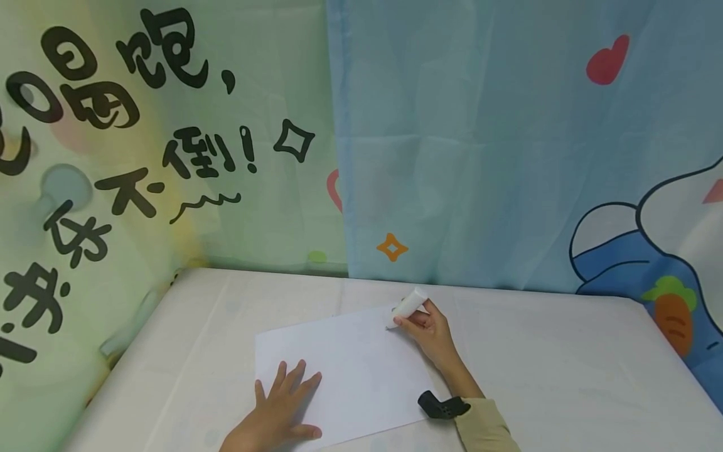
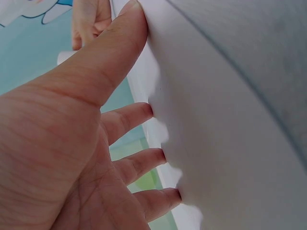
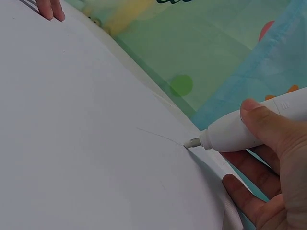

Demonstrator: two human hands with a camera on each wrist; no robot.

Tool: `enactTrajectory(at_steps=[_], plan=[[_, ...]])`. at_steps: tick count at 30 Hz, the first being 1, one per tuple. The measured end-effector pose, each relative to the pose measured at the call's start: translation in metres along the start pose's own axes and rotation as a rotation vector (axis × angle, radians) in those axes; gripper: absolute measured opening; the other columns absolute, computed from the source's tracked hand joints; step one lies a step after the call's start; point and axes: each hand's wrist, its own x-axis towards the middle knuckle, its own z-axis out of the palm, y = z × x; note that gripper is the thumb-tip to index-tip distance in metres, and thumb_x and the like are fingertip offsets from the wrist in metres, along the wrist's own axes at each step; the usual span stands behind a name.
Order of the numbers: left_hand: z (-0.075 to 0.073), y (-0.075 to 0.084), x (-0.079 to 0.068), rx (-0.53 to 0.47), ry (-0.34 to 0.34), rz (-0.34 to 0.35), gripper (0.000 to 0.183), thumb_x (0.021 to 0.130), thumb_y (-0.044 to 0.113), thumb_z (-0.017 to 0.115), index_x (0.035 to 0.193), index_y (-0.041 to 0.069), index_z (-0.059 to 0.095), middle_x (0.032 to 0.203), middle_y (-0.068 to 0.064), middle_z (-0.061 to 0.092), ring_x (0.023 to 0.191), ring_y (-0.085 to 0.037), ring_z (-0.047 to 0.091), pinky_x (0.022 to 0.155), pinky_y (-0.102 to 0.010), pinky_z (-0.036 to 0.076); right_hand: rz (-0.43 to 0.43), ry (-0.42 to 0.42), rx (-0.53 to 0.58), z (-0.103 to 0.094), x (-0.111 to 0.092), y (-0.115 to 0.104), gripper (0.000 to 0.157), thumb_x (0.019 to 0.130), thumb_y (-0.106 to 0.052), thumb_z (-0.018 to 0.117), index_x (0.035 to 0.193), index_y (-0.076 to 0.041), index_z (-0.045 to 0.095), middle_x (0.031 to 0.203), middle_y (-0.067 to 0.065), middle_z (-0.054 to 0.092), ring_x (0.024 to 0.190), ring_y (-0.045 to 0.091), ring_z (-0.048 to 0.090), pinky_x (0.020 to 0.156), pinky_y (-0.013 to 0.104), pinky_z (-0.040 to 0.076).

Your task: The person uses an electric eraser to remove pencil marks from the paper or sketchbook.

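A white sheet of paper [image 1: 350, 370] lies on the table, slightly turned. My left hand [image 1: 273, 408] rests on its near left part with the fingers spread; the left wrist view shows the fingertips [image 2: 154, 155] touching the sheet. Near the far right corner, my right hand [image 1: 433, 336] pinches a thick white pen-shaped tool [image 3: 228, 132] between thumb and fingers. The tool is tilted, and its grey metal tip [image 3: 193, 143] meets the paper. A faint thin line [image 3: 158, 135] runs to that tip in the right wrist view. The tool's exact kind is unclear.
A pale cloth covers the table [image 1: 565, 364] around the sheet. Printed curtains [image 1: 452, 125] hang behind it and on the left side. A black device [image 1: 443, 406] is worn on my right wrist, next to a beige sleeve [image 1: 487, 427].
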Motion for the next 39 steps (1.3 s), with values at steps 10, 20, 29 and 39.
enactTrajectory(at_steps=[10, 20, 29, 39], plan=[[-0.0002, 0.0013, -0.0001, -0.002, 0.007, -0.001, 0.086, 0.081, 0.042, 0.075, 0.146, 0.001, 0.037, 0.154, -0.032, 0.023, 0.137, -0.063, 0.010, 0.091, -0.086, 0.007, 0.032, 0.010, -0.023, -0.0003, 0.0011, -0.0001, 0.044, 0.086, 0.000, 0.073, 0.125, 0.005, 0.053, 0.109, 0.029, 0.068, 0.090, -0.003, 0.064, 0.081, 0.013, 0.050], [-0.0006, 0.0007, 0.0006, -0.005, 0.003, 0.000, 0.086, 0.081, 0.044, 0.074, 0.146, 0.001, 0.037, 0.154, -0.032, 0.023, 0.137, -0.063, 0.010, 0.091, -0.086, 0.007, 0.044, 0.023, -0.051, -0.0004, 0.0005, -0.0006, 0.042, 0.087, -0.003, 0.073, 0.124, 0.003, 0.053, 0.112, 0.026, 0.068, 0.093, -0.003, 0.064, 0.083, 0.013, 0.048], [-0.0007, 0.0001, 0.0004, -0.012, 0.011, -0.002, 0.086, 0.080, 0.043, 0.075, 0.146, 0.001, 0.038, 0.154, -0.032, 0.024, 0.138, -0.063, 0.010, 0.091, -0.086, 0.006, 0.032, 0.026, -0.034, 0.0000, 0.0003, -0.0011, 0.041, 0.086, -0.003, 0.073, 0.122, 0.003, 0.054, 0.114, 0.025, 0.068, 0.095, -0.004, 0.064, 0.084, 0.012, 0.048], [0.0006, -0.0008, 0.0005, -0.007, 0.010, -0.005, 0.086, 0.080, 0.043, 0.075, 0.146, 0.001, 0.038, 0.153, -0.032, 0.024, 0.137, -0.063, 0.010, 0.091, -0.086, 0.006, -0.005, 0.019, -0.015, 0.0009, 0.0004, 0.0006, 0.041, 0.085, 0.000, 0.073, 0.121, 0.006, 0.053, 0.112, 0.028, 0.068, 0.095, 0.000, 0.066, 0.083, 0.014, 0.049]])
